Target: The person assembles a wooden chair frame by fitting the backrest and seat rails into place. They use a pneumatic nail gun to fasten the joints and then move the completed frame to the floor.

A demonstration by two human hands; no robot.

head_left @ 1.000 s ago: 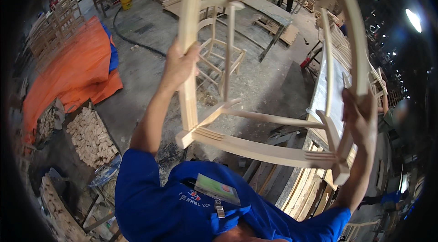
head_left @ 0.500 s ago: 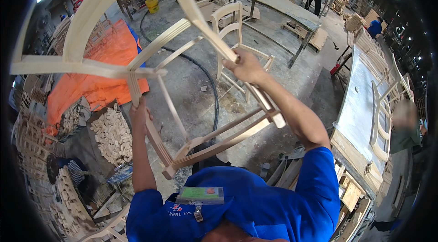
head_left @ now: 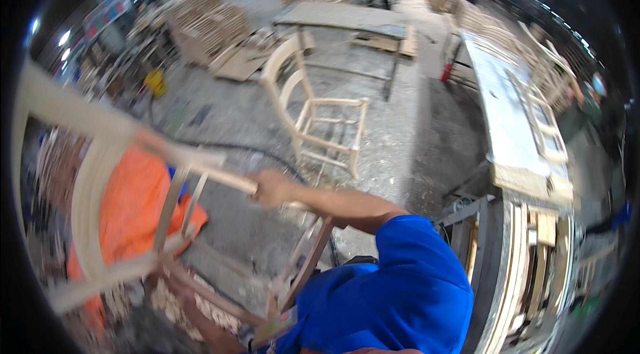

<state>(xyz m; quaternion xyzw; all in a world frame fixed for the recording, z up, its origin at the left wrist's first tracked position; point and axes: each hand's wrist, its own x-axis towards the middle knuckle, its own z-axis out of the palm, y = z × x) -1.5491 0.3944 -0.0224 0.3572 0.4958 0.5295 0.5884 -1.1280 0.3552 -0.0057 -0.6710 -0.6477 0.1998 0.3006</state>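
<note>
A bare wooden chair frame (head_left: 230, 179) without a seat fills the left half of the head view, tilted in front of me, its curved back toward the left. My right hand (head_left: 272, 189) is closed around one of its side rails, arm stretched across to the left. Low at the left, my left hand (head_left: 167, 282) is blurred and partly covered by the frame, closed at the corner where a rail meets the back post. The lower end of the frame lies close against my blue shirt.
Another bare wooden chair (head_left: 327, 131) stands on the concrete floor ahead. Beyond it is a long table (head_left: 347, 17). A pale-topped workbench (head_left: 500, 101) with chair parts runs along the right. An orange sheet (head_left: 137, 201) and a dark hose lie left. Other people work farther off.
My view has turned to the right. The chair frame has swung left and lower, with both hands still on it; its back end now sits at the left edge.
</note>
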